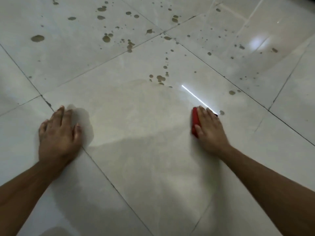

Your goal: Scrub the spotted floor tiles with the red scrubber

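One red scrubber under right hand

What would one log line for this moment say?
right hand: grips red scrubber | left hand: flat on floor tile | brown spots: remain ahead

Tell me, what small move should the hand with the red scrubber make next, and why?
Probably push the red scrubber under the right hand slightly forward and right onto the small brown spot beside its fingertips. The tile nearer the person already looks wiped.
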